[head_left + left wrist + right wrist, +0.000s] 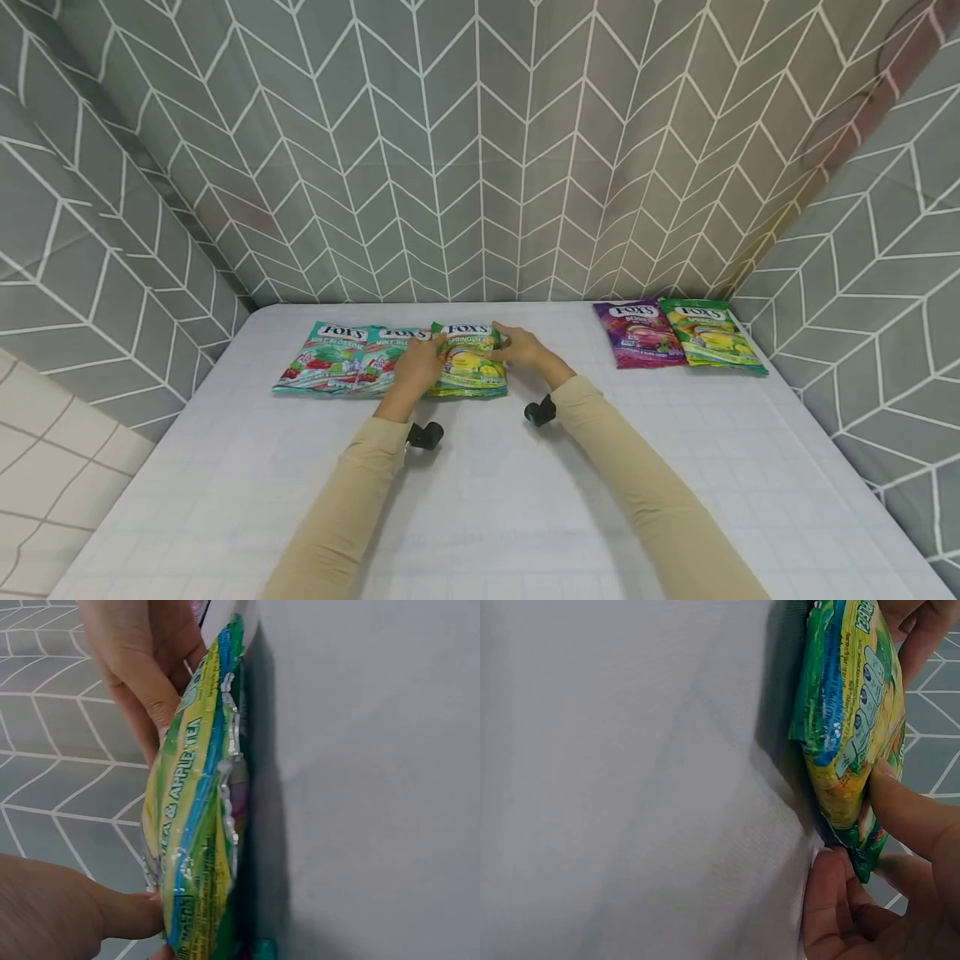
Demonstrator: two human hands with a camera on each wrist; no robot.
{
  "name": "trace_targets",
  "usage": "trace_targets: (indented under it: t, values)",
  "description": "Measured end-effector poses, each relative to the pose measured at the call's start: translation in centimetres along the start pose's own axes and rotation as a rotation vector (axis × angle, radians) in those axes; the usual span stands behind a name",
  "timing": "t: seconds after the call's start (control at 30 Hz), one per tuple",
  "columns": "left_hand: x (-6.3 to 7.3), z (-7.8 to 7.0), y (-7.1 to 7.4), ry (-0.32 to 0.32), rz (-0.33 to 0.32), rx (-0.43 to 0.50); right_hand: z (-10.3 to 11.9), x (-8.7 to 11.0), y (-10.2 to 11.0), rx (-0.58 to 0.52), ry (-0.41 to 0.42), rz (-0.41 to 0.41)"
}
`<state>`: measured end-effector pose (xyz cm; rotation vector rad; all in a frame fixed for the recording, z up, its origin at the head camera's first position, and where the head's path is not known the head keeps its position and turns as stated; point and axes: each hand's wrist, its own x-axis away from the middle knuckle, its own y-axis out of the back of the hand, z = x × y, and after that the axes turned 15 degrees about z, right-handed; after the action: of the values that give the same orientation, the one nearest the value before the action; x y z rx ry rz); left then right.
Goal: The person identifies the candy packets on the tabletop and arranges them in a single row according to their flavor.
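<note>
The gray curtain (480,150) fills the far side, white chevrons all over it, and in front spreads the white table (480,517). In from the near edge come 2 beige sleeves, the right sleeve (660,492) and the left sleeve (337,508), angled toward the middle!

Now the packets, 5 in all, along the far part of the table. At center is the star, the green-and-yellow packet (472,367), printed face up, between the 2 hands; whether it rests flat or sits slightly raised, I cannot tell. To its left, 2 mint packets side by side, the outer mint packet (321,358) and the inner mint packet (377,367). Well off to the right, the purple packet (641,333) sits right beside a second green packet (712,333).

And the hands! The left hand (417,367) has its grip closed on the center packet's left side, thumb on the edge. The right hand (525,350) pinches the right side, thumb over, fingers under. Smallest of all, 2 black devices: the left device (427,436) and the right device (538,412), at the wrists.
</note>
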<state>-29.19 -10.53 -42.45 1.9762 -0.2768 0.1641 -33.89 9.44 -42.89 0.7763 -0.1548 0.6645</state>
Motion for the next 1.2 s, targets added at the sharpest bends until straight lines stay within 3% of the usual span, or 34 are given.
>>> trace_targets:
  t: [0.23, 1.0, 1.2]
  values:
    - [-0.2, 0.1, 0.4, 0.017, 0.056, 0.018, 0.7, 0.1, 0.3, 0.03, -0.011, 0.055]
    - [-0.5, 0.2, 0.2, -0.018, 0.048, 0.037, -0.1, -0.3, 0.7, -0.047, -0.015, 0.076]
    - [-0.6, 0.7, 0.1, -0.036, 0.058, 0.05, -0.3, -0.2, 0.6, -0.066, 0.026, 0.095]
